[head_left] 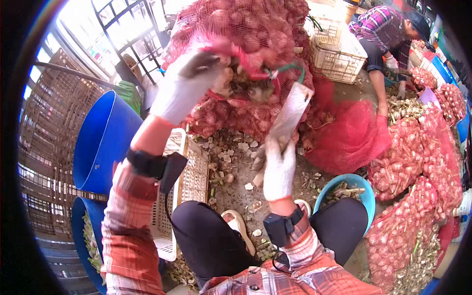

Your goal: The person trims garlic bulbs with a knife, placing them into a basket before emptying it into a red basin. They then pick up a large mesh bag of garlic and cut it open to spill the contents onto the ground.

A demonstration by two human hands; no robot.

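Observation:
My left hand [189, 81], in a white glove with a darkened palm side, is at the mouth of a red mesh sack [236, 29] full of garlic bulbs. Its fingers are blurred but appear closed on the sack's gathered red mesh. A green tie [291, 69] shows to the right of that opening, where several bulbs are exposed. My right hand [279, 172], also gloved, is closed around a broad-bladed knife [291, 113]. The blade points up towards the sack, its tip close below the green tie.
White plastic crates [194, 172] [339, 54] stand left and behind. Blue tubs [105, 142] are at far left. A turquoise basin [368, 196] with trimmings sits by my right knee. Garlic-filled mesh sacks [398, 157] lie right, near a crouching person [383, 29]. Peelings litter the floor.

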